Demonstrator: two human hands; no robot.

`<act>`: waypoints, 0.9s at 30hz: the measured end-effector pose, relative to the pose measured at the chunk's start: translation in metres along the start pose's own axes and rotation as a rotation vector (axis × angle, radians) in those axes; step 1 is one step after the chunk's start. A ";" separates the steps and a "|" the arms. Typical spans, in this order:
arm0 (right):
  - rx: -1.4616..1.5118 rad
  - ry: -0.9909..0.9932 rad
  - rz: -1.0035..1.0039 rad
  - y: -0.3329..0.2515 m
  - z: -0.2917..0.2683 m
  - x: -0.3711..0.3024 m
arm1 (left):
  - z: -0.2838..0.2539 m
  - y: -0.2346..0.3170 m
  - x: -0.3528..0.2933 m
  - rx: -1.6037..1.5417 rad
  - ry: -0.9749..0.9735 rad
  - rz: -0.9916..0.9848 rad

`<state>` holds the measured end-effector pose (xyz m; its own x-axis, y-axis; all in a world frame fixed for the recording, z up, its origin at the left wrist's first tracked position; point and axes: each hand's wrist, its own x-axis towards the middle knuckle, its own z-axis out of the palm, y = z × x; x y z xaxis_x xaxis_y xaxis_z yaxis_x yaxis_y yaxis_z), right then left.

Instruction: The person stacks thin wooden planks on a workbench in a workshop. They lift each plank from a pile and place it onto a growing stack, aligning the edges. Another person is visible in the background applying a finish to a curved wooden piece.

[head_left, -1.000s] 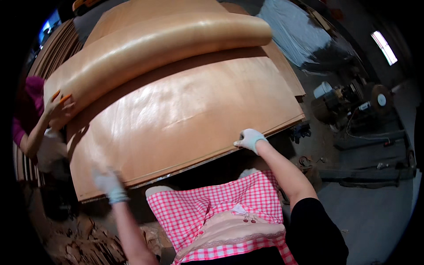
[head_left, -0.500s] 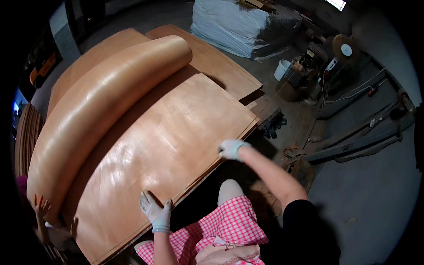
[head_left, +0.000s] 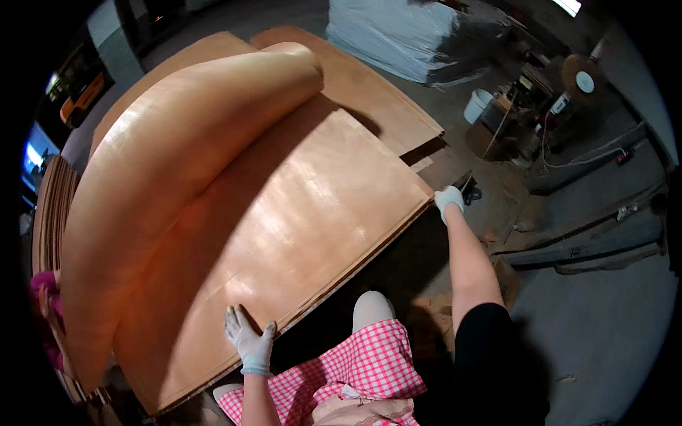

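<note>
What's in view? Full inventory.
Curled sheet: 1, tan, over stack
Flat stack: 1, tan, centre
Rear sheets: 2+, tan, behind curled sheet
Layered pile: 1, brown, left
Wrapped bale: 1, whitish, top
Bucket: 1, white, upper right
Disc machine: 1, dark, right of bucket
Unclear object: 1, orange, upper left
Pillar: 1, grey, upper left
Co-worker: 1, magenta top, left edge
Apron: 1, pink check, lower centre
Left hand: 1, white glove, flat on stack
Right hand: 1, white glove, stack's right corner

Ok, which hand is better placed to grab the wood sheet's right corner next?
Probably your right hand: it's close beside that corner, while your left hand lies open on the wood sheet, farther away.
</note>
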<state>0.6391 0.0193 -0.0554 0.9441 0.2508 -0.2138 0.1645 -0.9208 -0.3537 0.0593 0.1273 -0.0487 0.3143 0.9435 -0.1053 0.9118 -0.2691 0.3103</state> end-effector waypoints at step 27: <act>0.031 -0.719 -1.083 -0.127 0.047 -0.396 | -0.083 -0.256 -0.106 -1.348 0.882 -0.708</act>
<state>0.2305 0.0512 0.0318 -0.0293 0.9698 -0.2423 0.7266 -0.1458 -0.6714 -0.2294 0.1122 -0.0384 -0.6498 0.7337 -0.1986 -0.1804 0.1049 0.9780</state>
